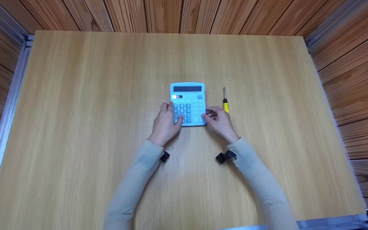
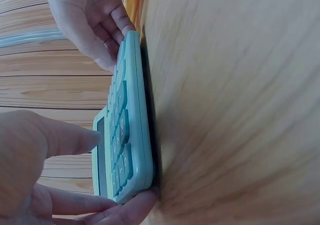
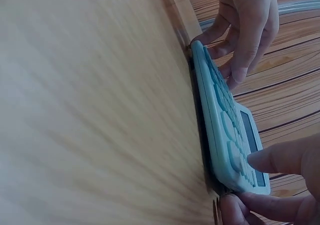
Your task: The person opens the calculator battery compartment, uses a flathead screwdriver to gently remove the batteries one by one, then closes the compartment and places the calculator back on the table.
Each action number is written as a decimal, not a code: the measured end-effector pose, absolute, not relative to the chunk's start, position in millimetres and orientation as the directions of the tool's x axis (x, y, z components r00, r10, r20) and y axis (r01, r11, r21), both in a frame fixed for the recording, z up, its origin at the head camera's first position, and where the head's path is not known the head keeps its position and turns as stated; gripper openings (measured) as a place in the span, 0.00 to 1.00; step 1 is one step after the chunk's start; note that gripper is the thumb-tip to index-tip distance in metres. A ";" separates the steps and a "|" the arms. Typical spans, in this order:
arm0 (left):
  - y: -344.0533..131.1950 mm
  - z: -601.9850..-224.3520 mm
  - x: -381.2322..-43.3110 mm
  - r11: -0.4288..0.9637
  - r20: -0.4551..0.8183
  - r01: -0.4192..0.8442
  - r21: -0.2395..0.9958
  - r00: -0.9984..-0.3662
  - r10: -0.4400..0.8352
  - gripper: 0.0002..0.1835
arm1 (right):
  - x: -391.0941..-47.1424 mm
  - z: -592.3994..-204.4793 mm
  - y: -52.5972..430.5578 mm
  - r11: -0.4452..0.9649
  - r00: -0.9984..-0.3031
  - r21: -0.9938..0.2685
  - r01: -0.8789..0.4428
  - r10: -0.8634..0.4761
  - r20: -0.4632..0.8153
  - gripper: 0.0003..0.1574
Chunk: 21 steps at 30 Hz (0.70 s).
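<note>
A light-blue calculator (image 1: 188, 103) lies face up near the middle of the table, its dark display toward the far side. My left hand (image 1: 165, 124) holds its left edge, fingers along the side and thumb over the lower keys. At the lower right edge, my right hand (image 1: 219, 121) grips it with the thumb over the face and fingers at the side. A dark gap shows beneath the near edge of the calculator (image 2: 142, 150) in the left wrist view. Beside my right hand lies a screwdriver (image 1: 225, 103), its yellow handle partly hidden by that hand.
The wooden table (image 1: 85, 127) extends widely around both arms. Wood-plank walls (image 1: 164, 16) stand behind it and at both sides, with metal rails along the edges. A dark wrist camera (image 1: 225, 157) hangs at the right sleeve, another (image 1: 164, 156) at the left.
</note>
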<state>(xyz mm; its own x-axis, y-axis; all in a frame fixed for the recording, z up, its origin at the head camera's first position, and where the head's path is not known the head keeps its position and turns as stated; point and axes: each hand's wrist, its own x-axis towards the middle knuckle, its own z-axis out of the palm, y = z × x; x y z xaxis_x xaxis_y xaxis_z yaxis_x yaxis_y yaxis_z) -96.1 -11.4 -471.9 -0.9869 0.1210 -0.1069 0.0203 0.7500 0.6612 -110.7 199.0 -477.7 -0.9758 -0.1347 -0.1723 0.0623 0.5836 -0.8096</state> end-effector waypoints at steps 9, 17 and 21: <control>-10.6 -469.6 -96.3 0.750 -0.140 0.007 0.662 -0.981 0.133 0.39 | -109.3 -465.6 196.0 0.549 -0.971 -0.822 0.151 -0.073 -0.227 0.23; -7.4 -469.2 -95.3 0.751 -0.162 0.002 0.660 -0.976 0.146 0.39 | -107.5 -458.7 196.1 0.498 -0.981 -0.856 0.138 -0.048 -0.186 0.21; -5.4 -468.7 -94.9 0.748 -0.162 0.005 0.664 -0.975 0.151 0.39 | -106.8 -455.3 195.9 0.484 -0.988 -0.868 0.109 -0.043 -0.148 0.21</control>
